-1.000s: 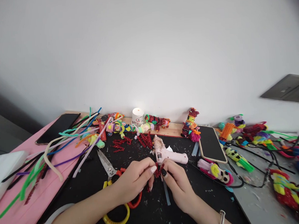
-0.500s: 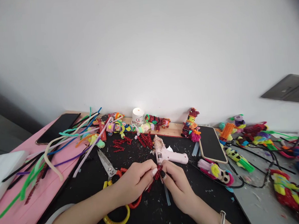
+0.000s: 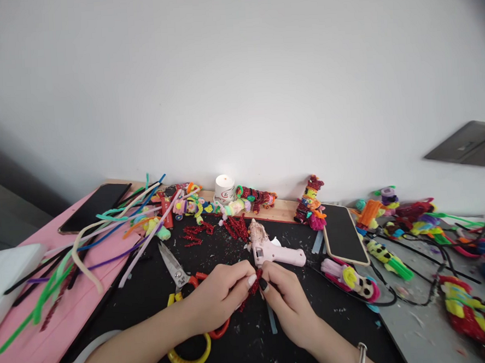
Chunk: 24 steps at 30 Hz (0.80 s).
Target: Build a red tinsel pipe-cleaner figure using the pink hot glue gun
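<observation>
Between my two hands is a short red tinsel pipe cleaner piece (image 3: 254, 288), partly hidden by the fingers. My left hand (image 3: 227, 292) pinches it from the left, thumb against fingertips. From the right, my right hand (image 3: 286, 299) pinches the same piece. Just beyond the fingertips a pale pink glue gun (image 3: 271, 249) lies on the black mat (image 3: 236, 346), its clear glue stick (image 3: 271, 317) reaching down beside my right hand. Scissors (image 3: 178, 273) with yellow and red handles rest under my left forearm. Cut red tinsel pieces (image 3: 236, 227) lie behind the glue gun.
Loose coloured pipe cleaners (image 3: 78, 252) spread over a pink surface at left, near a dark phone (image 3: 94, 207). A paper cup (image 3: 225, 189) stands by the wall. A pipe-cleaner figure (image 3: 309, 203) leans beside another phone (image 3: 344, 233). More figures (image 3: 351, 280) and black cables lie at right.
Both hands stay almost in place around the red tinsel piece. The fingertips have shifted slightly and cover a little more of it. Nothing else on the table has moved.
</observation>
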Motion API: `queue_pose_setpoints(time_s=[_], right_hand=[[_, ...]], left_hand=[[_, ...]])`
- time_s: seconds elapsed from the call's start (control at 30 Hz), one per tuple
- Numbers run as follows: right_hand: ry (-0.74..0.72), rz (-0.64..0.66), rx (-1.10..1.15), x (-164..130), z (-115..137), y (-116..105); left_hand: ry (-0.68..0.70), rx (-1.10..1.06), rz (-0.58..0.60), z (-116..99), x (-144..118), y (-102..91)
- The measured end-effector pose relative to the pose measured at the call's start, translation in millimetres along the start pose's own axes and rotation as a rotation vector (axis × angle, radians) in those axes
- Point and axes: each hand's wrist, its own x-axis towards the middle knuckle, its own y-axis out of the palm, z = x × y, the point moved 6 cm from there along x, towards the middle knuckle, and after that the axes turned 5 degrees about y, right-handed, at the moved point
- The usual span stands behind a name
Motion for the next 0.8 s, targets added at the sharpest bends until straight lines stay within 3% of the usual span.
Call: queue_pose_setpoints(time_s=[0.8], right_hand=[[-0.006, 0.001, -0.008, 1.1, 2.9, 0.8]], left_hand=[[-0.002, 0.018, 0.001, -0.1, 0.1, -0.2]])
